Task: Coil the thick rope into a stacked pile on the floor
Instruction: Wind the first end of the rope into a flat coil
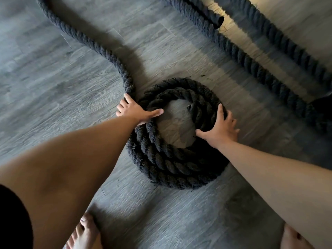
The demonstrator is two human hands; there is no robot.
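1. The rope [172, 164] lies on the floor [53, 78] as a coil of roughly three turns, partly stacked.
2. A long loose stretch is left to coil.
3. The left grip [134, 112] curls round the incoming rope; the right grip [221, 130] presses open-fingered on the coil.
4. The frame edges cut off the far rope.

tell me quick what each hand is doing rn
left hand: grips the rope strand
right hand: open, pressing on the coil
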